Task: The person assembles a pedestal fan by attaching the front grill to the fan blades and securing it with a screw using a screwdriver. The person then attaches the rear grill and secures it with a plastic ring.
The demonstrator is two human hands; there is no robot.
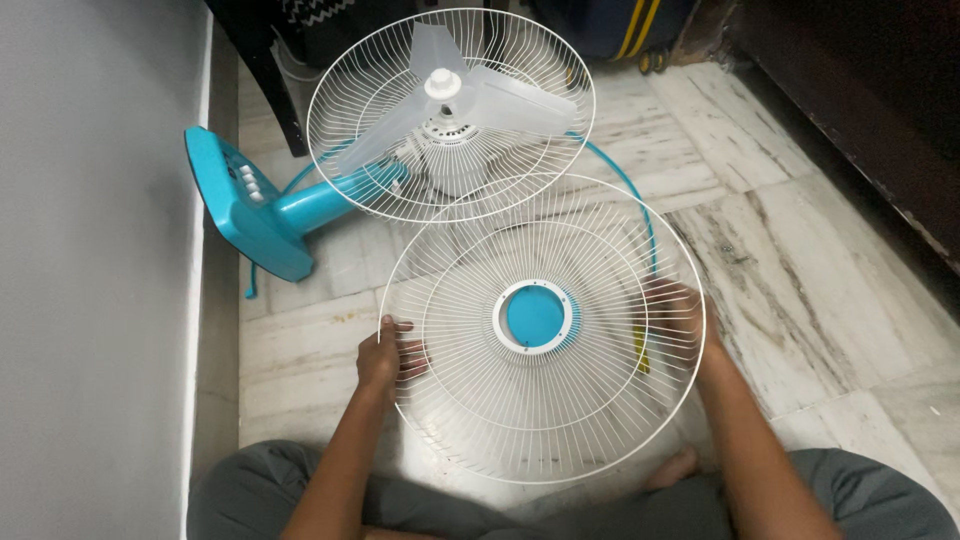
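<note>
A round white wire fan grille (470, 400) with a turquoise centre disc (536, 316) is held flat in front of me. My left hand (383, 357) grips its left rim and my right hand (676, 318) grips its right rim from behind the wires. Beyond it lies a turquoise table fan (262, 210) on its side, its rear white grille (345, 75) facing up with translucent blades (505, 103) and a white hub cap (442, 83) exposed.
A grey wall (95, 250) runs along the left. The floor is marble tile (800, 300). A turquoise cord (640, 205) curves behind the held grille. Dark furniture (880, 110) stands at right, a dark chair leg (280, 100) and bags at the back. My legs in grey trousers (870, 490) are folded below.
</note>
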